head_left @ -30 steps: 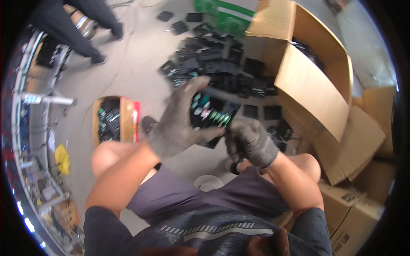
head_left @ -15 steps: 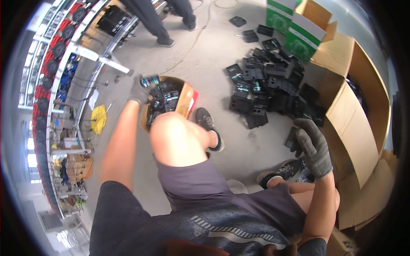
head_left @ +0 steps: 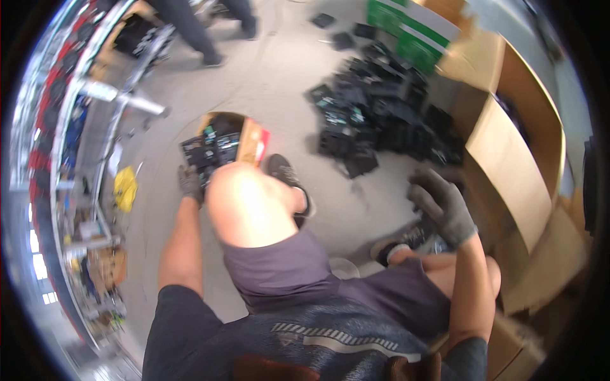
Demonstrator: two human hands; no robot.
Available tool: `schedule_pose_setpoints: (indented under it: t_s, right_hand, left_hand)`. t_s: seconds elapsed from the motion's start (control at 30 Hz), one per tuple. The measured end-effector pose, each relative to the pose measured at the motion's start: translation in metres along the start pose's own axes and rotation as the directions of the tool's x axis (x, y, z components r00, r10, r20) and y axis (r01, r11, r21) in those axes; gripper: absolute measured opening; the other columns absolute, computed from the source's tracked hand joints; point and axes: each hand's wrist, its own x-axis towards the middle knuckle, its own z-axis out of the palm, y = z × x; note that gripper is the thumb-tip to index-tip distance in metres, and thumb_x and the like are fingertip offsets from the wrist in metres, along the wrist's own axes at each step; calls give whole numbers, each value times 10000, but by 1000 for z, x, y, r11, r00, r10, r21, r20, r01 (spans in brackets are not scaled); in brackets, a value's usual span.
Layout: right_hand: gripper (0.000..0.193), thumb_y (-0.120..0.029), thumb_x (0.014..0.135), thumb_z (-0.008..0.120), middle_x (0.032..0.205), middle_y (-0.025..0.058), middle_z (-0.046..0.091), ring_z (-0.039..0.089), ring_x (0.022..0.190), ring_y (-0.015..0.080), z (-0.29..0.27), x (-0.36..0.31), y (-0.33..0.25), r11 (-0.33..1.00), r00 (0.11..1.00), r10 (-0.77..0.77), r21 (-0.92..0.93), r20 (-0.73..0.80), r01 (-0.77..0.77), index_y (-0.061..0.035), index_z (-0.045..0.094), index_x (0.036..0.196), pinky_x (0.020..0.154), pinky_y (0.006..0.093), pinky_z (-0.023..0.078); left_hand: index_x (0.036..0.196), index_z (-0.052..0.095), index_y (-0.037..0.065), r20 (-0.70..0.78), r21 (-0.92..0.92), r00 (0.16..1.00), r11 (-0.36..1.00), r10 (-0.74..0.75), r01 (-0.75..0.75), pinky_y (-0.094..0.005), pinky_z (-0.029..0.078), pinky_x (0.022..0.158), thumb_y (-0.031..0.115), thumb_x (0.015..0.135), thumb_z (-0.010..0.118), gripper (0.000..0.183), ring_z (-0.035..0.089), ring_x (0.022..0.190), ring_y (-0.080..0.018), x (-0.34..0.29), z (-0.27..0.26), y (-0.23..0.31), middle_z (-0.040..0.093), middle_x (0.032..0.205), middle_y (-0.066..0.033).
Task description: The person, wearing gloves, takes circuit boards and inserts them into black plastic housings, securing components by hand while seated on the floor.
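My left hand (head_left: 189, 182), in a grey work glove, is at the near left side of a small open carton (head_left: 249, 143). Its fingertips meet the lower edge of a flat black electronic unit (head_left: 197, 152), which leans across the carton's left edge. Blur hides whether the fingers grip it. More black units (head_left: 225, 147) fill the carton. On the right, my gloved right hand (head_left: 443, 206) hovers above the floor with fingers apart and half bent, and nothing shows in it. Ahead of it lies a large heap of black units (head_left: 375, 108).
A big open cardboard box (head_left: 508, 171) stands close on my right, with green-and-white cartons (head_left: 422, 41) beyond. A workbench rack (head_left: 108, 92) runs along the left. Yellow cloth (head_left: 126, 189) lies on the floor. Another person's legs (head_left: 190, 28) are at the far left.
The view has shifted. My left hand has come down from the carton's far left corner to its near left side. The black piece seen under my right fingers no longer shows.
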Motion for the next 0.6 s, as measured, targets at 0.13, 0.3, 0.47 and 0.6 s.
schedule_pose_setpoints:
  t_s: [0.13,0.3,0.47,0.6]
  right_hand:
    - [238,-209,986,646,818,95,657,620,722,155,-16,12,-2,976,986,-160,-157,-54,150,-16,649,1126,687,326,521]
    - [230,-227,1016,631,802,24,631,568,750,97,-66,9,-24,986,884,-10,143,-467,87,-27,671,1121,697,269,501]
    - [291,-270,1016,592,906,44,698,650,815,179,-99,58,93,835,962,84,-508,-262,-211,-60,685,1195,784,342,548]
    - [355,-344,893,674,1170,201,699,679,1057,375,-72,83,176,634,829,500,-547,-249,-547,-48,738,1078,933,426,535]
  left_hand:
    - [1500,343,250,277,127,902,943,-331,307,-476,556,856,408,1028,556,541,621,1110,-257,-7,16,35,588,1345,-96]
    - [1416,513,146,431,325,859,936,-275,136,-404,563,846,429,1048,517,465,648,1088,-224,52,2,165,621,1332,-81]
    - [1465,519,115,426,28,893,984,146,-175,-342,456,1027,318,1054,541,459,590,1221,-179,-9,74,495,581,1408,-80]
    - [1426,548,73,519,67,670,757,530,-650,-325,472,1018,139,1018,609,418,590,1195,-162,-124,147,628,619,1362,-69]
